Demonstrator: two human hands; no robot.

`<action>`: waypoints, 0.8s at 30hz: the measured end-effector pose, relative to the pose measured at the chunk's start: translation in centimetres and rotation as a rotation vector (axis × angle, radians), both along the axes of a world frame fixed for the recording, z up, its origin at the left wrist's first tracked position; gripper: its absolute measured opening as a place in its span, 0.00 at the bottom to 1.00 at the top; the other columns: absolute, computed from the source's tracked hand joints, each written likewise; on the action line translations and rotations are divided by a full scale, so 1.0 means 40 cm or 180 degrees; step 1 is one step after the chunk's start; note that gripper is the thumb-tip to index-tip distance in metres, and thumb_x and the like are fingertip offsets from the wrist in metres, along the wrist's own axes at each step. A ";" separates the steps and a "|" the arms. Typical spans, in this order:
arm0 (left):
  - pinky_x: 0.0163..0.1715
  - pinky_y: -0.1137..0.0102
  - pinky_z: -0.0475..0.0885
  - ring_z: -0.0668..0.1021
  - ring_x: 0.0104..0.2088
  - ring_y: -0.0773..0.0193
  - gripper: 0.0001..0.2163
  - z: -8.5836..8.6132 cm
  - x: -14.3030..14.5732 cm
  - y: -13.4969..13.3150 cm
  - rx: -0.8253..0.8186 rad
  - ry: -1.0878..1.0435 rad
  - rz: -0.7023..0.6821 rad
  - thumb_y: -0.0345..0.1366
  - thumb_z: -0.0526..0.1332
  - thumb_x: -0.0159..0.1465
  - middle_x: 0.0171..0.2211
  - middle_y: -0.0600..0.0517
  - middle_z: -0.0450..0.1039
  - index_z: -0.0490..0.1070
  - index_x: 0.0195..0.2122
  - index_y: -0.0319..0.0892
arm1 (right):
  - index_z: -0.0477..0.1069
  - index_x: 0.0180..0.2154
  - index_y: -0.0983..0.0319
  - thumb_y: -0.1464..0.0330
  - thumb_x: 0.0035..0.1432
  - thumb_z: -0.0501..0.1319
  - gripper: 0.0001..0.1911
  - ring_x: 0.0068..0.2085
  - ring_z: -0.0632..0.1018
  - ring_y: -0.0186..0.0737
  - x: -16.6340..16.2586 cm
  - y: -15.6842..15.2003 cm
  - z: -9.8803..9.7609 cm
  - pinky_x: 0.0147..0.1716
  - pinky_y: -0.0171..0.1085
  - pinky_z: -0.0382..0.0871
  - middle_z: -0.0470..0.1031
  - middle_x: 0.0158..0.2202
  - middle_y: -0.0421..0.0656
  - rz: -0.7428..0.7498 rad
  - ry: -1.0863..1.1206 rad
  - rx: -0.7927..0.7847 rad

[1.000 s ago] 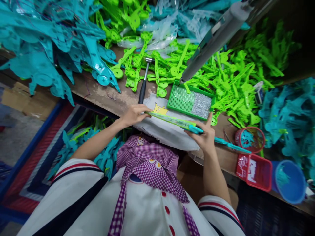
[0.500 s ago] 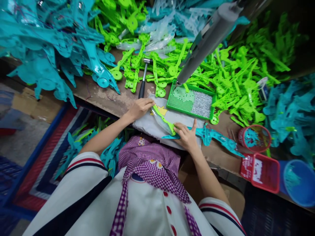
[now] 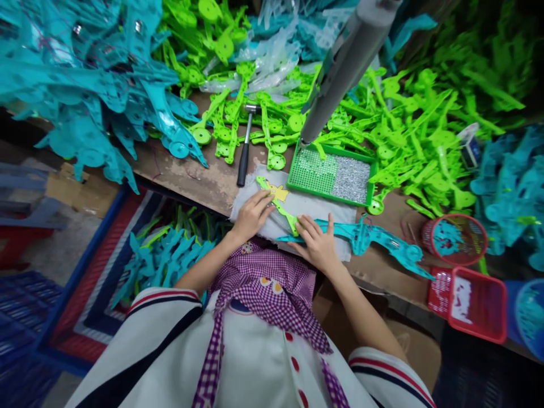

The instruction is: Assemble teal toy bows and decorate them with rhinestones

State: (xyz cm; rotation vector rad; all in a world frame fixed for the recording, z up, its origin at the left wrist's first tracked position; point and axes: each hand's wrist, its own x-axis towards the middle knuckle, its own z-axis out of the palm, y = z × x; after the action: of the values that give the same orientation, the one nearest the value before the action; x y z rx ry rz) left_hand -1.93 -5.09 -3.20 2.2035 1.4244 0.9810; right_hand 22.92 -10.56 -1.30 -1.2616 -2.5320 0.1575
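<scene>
A narrow lime-green plastic part (image 3: 289,219) lies slantwise over a grey cloth (image 3: 338,217), against a clear piece under its edge. My left hand (image 3: 254,216) closes its fingers on the upper middle of the green part. On its lower end, my right hand (image 3: 317,241) presses with fingers curled, one finger sticking up. A long turquoise plastic part (image 3: 372,235) lies beside and partly beneath my right hand, stretching right. Just above the hands sits a green tray (image 3: 312,174) of small silvery pieces.
A hammer (image 3: 243,156) lies left of the tray. A grey powered driver (image 3: 340,73) hangs above it. Green parts (image 3: 408,130) and turquoise parts (image 3: 97,85) are heaped around. Red baskets (image 3: 478,306) and a blue tub (image 3: 531,317) stand at right.
My left hand has slid down and right along the green part, baring its upper tip. My right hand stays at the lower end. The view has shifted slightly.
</scene>
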 end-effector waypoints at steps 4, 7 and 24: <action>0.62 0.55 0.72 0.74 0.62 0.57 0.14 -0.008 0.018 0.015 -0.0192 -0.0149 0.0287 0.39 0.57 0.72 0.59 0.44 0.73 0.72 0.55 0.42 | 0.72 0.55 0.58 0.57 0.66 0.59 0.20 0.62 0.74 0.54 -0.039 0.004 -0.014 0.69 0.68 0.44 0.77 0.58 0.52 -0.0138 0.0064 0.0035; 0.61 0.56 0.72 0.74 0.61 0.58 0.12 -0.004 0.011 0.037 -0.0271 -0.0167 0.0336 0.38 0.57 0.72 0.59 0.44 0.73 0.73 0.52 0.42 | 0.73 0.55 0.58 0.58 0.66 0.59 0.19 0.62 0.73 0.54 -0.062 0.009 -0.023 0.69 0.66 0.49 0.77 0.58 0.52 -0.0176 0.0112 0.0006; 0.66 0.50 0.65 0.63 0.69 0.53 0.11 -0.020 0.029 0.041 -0.0251 0.0053 0.0559 0.39 0.56 0.72 0.69 0.43 0.60 0.73 0.49 0.42 | 0.72 0.52 0.55 0.58 0.70 0.53 0.15 0.59 0.76 0.49 -0.098 0.164 0.184 0.65 0.62 0.61 0.78 0.54 0.47 -0.0656 0.1733 -0.0357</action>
State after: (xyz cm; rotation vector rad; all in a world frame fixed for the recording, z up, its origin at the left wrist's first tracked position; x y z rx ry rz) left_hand -0.77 -3.47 -3.98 2.0630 1.6580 0.9468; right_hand 18.99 -4.01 6.06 -1.2968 -1.9435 0.5241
